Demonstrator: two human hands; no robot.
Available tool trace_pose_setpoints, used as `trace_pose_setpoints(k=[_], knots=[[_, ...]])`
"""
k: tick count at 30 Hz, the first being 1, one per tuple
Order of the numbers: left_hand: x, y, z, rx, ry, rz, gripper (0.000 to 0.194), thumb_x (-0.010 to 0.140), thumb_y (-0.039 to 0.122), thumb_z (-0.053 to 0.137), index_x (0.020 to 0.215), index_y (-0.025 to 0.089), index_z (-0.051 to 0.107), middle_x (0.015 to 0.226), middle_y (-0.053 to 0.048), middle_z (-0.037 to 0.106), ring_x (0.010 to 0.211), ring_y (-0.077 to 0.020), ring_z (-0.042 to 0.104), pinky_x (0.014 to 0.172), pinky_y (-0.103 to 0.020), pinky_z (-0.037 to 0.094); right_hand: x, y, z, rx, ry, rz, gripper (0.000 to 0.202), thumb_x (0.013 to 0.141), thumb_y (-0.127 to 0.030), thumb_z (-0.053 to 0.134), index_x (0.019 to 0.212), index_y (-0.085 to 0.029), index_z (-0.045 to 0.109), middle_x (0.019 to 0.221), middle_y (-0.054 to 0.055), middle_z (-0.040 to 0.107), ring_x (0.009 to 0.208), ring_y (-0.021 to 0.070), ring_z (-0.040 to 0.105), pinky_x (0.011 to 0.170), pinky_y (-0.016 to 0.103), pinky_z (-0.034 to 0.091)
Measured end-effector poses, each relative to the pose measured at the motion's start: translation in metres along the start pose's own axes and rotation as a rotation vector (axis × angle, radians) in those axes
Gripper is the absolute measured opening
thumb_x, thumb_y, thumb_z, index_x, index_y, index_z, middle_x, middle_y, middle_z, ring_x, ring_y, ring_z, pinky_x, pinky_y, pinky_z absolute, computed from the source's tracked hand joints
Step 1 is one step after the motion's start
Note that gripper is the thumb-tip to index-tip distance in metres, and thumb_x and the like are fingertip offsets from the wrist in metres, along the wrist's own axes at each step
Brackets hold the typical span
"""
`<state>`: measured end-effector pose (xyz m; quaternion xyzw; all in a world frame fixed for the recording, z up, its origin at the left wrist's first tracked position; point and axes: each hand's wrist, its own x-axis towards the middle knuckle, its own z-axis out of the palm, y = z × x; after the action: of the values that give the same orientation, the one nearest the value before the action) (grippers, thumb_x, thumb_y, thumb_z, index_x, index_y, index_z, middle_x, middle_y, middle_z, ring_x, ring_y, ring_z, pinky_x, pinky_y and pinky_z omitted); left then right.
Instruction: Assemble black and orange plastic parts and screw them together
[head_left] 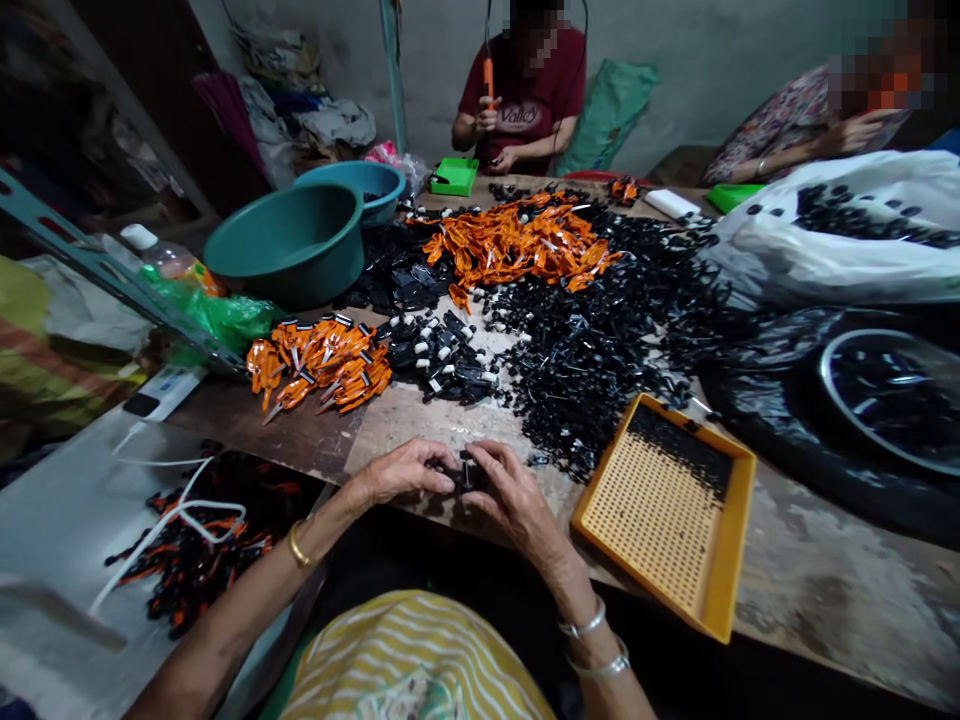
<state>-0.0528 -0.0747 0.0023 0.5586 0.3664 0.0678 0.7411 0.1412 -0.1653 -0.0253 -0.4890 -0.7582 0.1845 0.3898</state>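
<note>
At the near edge of the table: we hold a small black piece between our 2 hands; maybe more than 1, can't tell.
Left hand: thumb and fingers pinched on it; 1 gold bangle.
Right hand: fingers bent narrow around its other side; 2 silver bangles.
Orange heaps: 2; large orange heap far middle, smaller orange heap to our left.
Black pile: 1, ahead-right of us, too many parts to count.
Yellow tray: 1, perforated, right of our hands, black bits at far end.
Basins: 2, green basin in front of blue basin.
Co-workers: 2, across from us; 1 grips an orange tool.
</note>
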Motion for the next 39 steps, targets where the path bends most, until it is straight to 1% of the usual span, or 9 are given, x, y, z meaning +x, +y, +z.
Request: trace_pose_setpoints(k=[6, 11, 15, 19, 21, 24, 28, 32, 39], knots=[[0.000, 0.001, 0.002, -0.095, -0.007, -0.056, 0.026, 0.063, 0.028, 0.070, 0.083, 0.016, 0.059, 0.058, 0.003, 0.057, 0.045, -0.0068, 0.045, 0.042, -0.017, 0.027, -0.002, 0.002, 0.007, -0.129, 0.008, 0.026, 0.056, 0.086, -0.030, 0.060, 0.137, -0.025, 0.037, 0.118, 0.014, 0.051, 0.107, 0.0266, 0.053, 0.088, 0.045, 0.051], [0.000, -0.004, 0.010, 0.075, -0.041, -0.037, 0.026, 0.072, 0.037, 0.066, 0.082, 0.015, 0.057, 0.056, 0.003, 0.056, 0.043, -0.0063, 0.043, 0.040, -0.017, 0.028, -0.010, -0.010, 0.019, -0.262, -0.017, 0.114, 0.058, 0.084, -0.016, 0.061, 0.137, -0.020, 0.037, 0.116, 0.015, 0.053, 0.102, 0.0277, 0.055, 0.084, 0.043, 0.053], [0.003, -0.014, 0.016, 0.096, -0.052, -0.053, 0.029, 0.075, 0.042, 0.062, 0.082, 0.016, 0.053, 0.063, 0.002, 0.057, 0.048, -0.0081, 0.053, 0.042, -0.016, 0.036, -0.020, -0.017, 0.024, -0.240, -0.044, 0.151, 0.062, 0.084, -0.016, 0.061, 0.140, -0.021, 0.034, 0.114, 0.015, 0.053, 0.100, 0.0267, 0.056, 0.083, 0.040, 0.054], [0.004, -0.017, 0.020, 0.096, -0.058, -0.062, 0.029, 0.075, 0.043, 0.058, 0.081, 0.015, 0.053, 0.069, 0.000, 0.061, 0.046, -0.0069, 0.053, 0.038, -0.015, 0.035, -0.025, -0.017, 0.009, -0.133, -0.037, 0.160, 0.067, 0.087, -0.026, 0.060, 0.144, -0.024, 0.025, 0.121, 0.013, 0.049, 0.106, 0.0245, 0.054, 0.088, 0.037, 0.052], [0.004, -0.016, 0.019, 0.066, -0.046, -0.091, 0.028, 0.074, 0.042, 0.058, 0.080, 0.015, 0.053, 0.067, 0.000, 0.061, 0.043, -0.0059, 0.051, 0.036, -0.015, 0.030, -0.025, -0.011, -0.007, -0.159, 0.044, 0.212, 0.054, 0.091, -0.028, 0.053, 0.140, -0.022, 0.033, 0.119, 0.012, 0.050, 0.104, 0.0227, 0.055, 0.087, 0.035, 0.051], [0.003, -0.014, 0.018, -0.022, -0.025, -0.105, 0.029, 0.071, 0.041, 0.060, 0.079, 0.014, 0.053, 0.065, 0.001, 0.060, 0.042, -0.0052, 0.050, 0.035, -0.014, 0.027, -0.021, 0.005, -0.029, -0.417, 0.172, 0.380, 0.031, 0.095, -0.028, 0.042, 0.122, -0.018, 0.053, 0.101, 0.011, 0.053, 0.086, 0.0221, 0.056, 0.073, 0.035, 0.050], [0.002, -0.016, 0.016, -0.103, 0.008, -0.095, 0.032, 0.070, 0.043, 0.062, 0.079, 0.014, 0.053, 0.065, 0.000, 0.061, 0.043, -0.0053, 0.050, 0.035, -0.014, 0.028, -0.013, 0.023, -0.036, -0.711, 0.087, 0.494, 0.021, 0.091, -0.027, 0.049, 0.098, -0.015, 0.064, 0.084, 0.010, 0.053, 0.077, 0.0250, 0.051, 0.064, 0.035, 0.041], [0.000, -0.018, 0.013, -0.141, 0.016, -0.086, 0.034, 0.070, 0.044, 0.064, 0.081, 0.014, 0.053, 0.065, 0.000, 0.061, 0.043, -0.0055, 0.050, 0.035, -0.014, 0.030, -0.009, 0.024, -0.023, -0.659, 0.021, 0.446, 0.013, 0.088, -0.019, 0.053, 0.092, -0.018, 0.065, 0.082, 0.008, 0.054, 0.077, 0.0232, 0.050, 0.067, 0.034, 0.036], [-0.007, -0.018, 0.000, -0.108, 0.052, -0.066, 0.036, 0.072, 0.046, 0.064, 0.083, 0.014, 0.053, 0.067, 0.001, 0.060, 0.044, -0.0051, 0.051, 0.036, -0.014, 0.030, -0.020, 0.016, -0.009, -0.396, -0.068, 0.354, 0.029, 0.084, -0.014, 0.058, 0.111, -0.023, 0.059, 0.088, 0.003, 0.055, 0.082, 0.0177, 0.054, 0.073, 0.028, 0.043]])
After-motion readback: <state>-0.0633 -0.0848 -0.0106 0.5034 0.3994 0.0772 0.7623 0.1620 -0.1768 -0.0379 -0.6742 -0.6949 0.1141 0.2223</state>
